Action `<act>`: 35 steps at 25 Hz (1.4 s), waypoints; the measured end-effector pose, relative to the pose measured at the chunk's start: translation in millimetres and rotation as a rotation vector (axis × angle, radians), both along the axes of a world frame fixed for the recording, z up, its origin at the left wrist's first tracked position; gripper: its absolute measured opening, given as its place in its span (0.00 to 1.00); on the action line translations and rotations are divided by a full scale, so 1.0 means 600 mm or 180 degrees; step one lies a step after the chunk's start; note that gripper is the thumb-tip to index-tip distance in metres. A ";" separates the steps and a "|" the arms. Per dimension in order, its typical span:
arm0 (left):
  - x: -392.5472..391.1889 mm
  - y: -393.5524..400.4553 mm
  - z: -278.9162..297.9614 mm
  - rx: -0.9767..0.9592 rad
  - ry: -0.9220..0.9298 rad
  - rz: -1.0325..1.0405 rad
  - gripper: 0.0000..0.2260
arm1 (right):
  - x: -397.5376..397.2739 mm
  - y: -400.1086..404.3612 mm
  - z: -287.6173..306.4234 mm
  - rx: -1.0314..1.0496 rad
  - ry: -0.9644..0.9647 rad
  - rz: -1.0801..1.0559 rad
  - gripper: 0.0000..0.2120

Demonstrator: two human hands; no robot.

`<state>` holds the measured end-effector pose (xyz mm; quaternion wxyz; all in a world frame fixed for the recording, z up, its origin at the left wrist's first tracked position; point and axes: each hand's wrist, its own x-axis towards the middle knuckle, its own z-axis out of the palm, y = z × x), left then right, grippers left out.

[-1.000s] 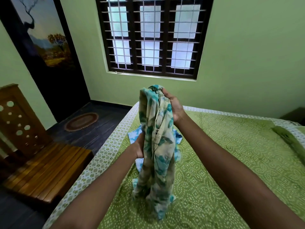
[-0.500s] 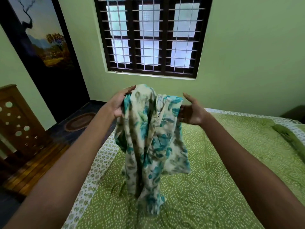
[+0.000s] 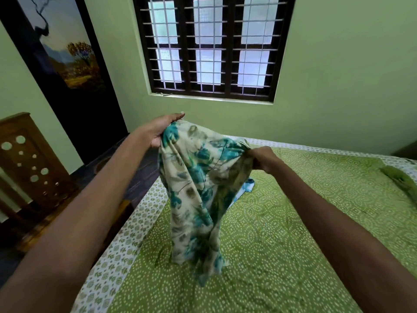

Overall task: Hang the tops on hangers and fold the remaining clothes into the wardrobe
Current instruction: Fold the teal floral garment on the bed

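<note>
Floral top [image 3: 198,190], cream with teal leaves, hanging over the near part of the green bedspread [image 3: 293,233], lower end trailing onto the fabric. Being held up by both upper corners, apparently to spread it and find its shape ahead of hanging. Left hand [image 3: 161,129] gripping the higher corner, thumb over the cloth, fingers partly hidden behind it. Right hand [image 3: 262,159] pinching the opposite edge in curled fingers, slightly lower, leaving the garment sagging between. Peeking out behind the top, a blue-and-white garment [image 3: 244,188] lying on the bed. Standing beyond, left of the bed, a wooden bench [image 3: 33,168]; no hanger or wardrobe showing.
</note>
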<state>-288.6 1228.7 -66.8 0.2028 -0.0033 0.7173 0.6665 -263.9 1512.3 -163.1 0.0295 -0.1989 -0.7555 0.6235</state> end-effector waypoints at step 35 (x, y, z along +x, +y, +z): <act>0.008 -0.069 -0.176 -0.0193 -0.0202 0.0415 0.06 | 0.039 0.170 -0.043 -0.0931 -0.0867 0.0724 0.05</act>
